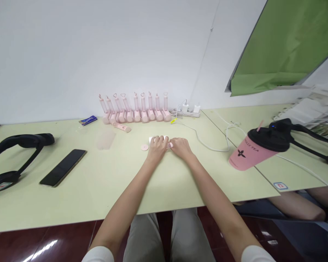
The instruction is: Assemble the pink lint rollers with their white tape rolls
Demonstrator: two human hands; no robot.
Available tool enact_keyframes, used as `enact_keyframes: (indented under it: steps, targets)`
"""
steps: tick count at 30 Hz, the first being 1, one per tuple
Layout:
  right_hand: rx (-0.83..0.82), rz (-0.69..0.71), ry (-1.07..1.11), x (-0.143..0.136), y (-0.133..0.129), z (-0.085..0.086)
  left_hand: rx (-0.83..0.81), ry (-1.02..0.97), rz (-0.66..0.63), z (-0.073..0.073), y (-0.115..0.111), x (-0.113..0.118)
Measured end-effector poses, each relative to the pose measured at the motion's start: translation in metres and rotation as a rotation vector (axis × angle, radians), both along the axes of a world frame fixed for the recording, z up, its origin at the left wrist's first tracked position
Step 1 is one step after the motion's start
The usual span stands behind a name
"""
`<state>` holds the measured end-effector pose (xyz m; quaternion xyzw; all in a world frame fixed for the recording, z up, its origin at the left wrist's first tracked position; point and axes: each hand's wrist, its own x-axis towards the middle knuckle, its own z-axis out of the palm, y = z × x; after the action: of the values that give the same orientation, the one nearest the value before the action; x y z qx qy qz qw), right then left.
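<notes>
On the table in front of me, my left hand point(157, 146) is closed, its fingers curled over a white piece point(151, 139) that is mostly hidden beneath them. A small pink rounded end point(170, 145) sticks out between my two hands. Against it are the bent fingers of my right hand point(181, 147), closed on this pink part. Whether the pink part and the white piece are one object, I cannot tell. Just left of my left hand a flat pink disc point(144, 147) lies on the tabletop.
Several pink devices with loops point(137, 109) stand along the wall; one pink strip-shaped piece point(122, 127) lies before them. A power strip point(190, 113) and white cable point(213, 149) are at right, near a tilted pink cup point(247, 154). Left are a phone point(62, 168) and black headset point(24, 142).
</notes>
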<state>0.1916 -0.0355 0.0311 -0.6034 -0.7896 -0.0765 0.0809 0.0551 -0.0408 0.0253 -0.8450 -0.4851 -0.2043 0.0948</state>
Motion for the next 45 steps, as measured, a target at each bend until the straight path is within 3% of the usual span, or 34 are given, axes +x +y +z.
enact_keyframes:
  steps: [5,11,14,18,21,23,27,31,34,38,41,45]
  targets:
    - [0.054,-0.139,0.081,0.011,0.001,0.003,0.155,-0.191,-0.028,0.002,-0.006,-0.003]
    - [0.063,-0.584,0.287,0.059,0.012,-0.004,0.184,-0.398,0.159,-0.006,0.014,-0.035]
    - [0.029,-0.639,0.367,0.077,0.013,-0.012,0.131,-0.396,0.115,-0.013,0.027,-0.047]
    - [0.073,-0.646,0.365,0.078,0.012,-0.017,0.033,-0.223,-0.012,-0.027,0.037,-0.049]
    - [0.240,-0.581,0.326,0.069,0.012,-0.015,0.021,-0.184,-0.031,-0.031,0.038,-0.049]
    - [0.286,-0.447,0.329,0.059,0.013,-0.015,0.020,-0.228,-0.031,-0.030,0.038,-0.049]
    - [0.137,-0.156,0.369,0.039,0.016,-0.025,-0.048,-0.450,-0.048,-0.024,0.033,-0.048]
    - [0.131,-0.101,0.483,0.027,0.018,-0.031,-0.175,-0.668,-0.101,-0.019,0.026,-0.038]
    - [0.283,-0.101,0.763,0.024,0.017,-0.020,-0.270,-0.755,-0.198,-0.022,0.024,-0.029]
    - [0.383,0.126,1.158,0.018,0.010,0.004,-0.431,-0.781,-0.265,-0.029,0.025,-0.021]
    - [0.352,0.261,1.142,0.011,0.006,0.011,-0.495,-0.794,-0.259,-0.032,0.026,-0.020]
    - [0.355,0.247,1.057,0.004,0.004,0.008,-0.553,-0.764,-0.265,-0.031,0.022,-0.020]
